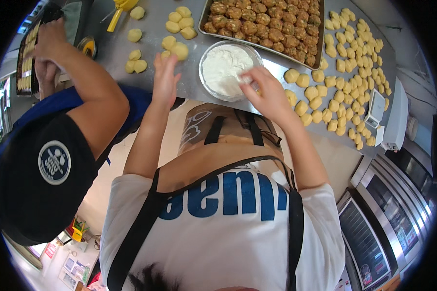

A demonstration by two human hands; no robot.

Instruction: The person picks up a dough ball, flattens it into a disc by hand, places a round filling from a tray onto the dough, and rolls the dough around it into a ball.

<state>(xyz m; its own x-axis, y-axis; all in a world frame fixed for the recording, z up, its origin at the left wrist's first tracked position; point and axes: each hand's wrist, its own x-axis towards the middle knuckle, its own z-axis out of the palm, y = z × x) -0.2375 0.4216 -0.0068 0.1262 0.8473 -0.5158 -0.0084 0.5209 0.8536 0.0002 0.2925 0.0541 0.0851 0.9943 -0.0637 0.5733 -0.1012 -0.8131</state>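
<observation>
My left hand (165,81) is raised at the table's near edge, fingers stretched out, its fingertips by a larger yellow dough ball (179,51). No object shows in its palm. My right hand (267,93) reaches over the right rim of a clear bowl (202,80) of white flour (224,67). Its fingers curl toward the thumb, and a bit of yellow shows between them, too hidden to name. Small groups of dough balls (181,20) lie beyond my left hand.
A metal tray (257,44) of brown filling balls (276,24) stands behind the bowl. Many dough pieces (342,82) cover the steel table's right side, near a white scale (375,109). At left, a co-worker's arm (90,72) reaches to a dark tray (26,60). A yellow tool (117,14) lies far left.
</observation>
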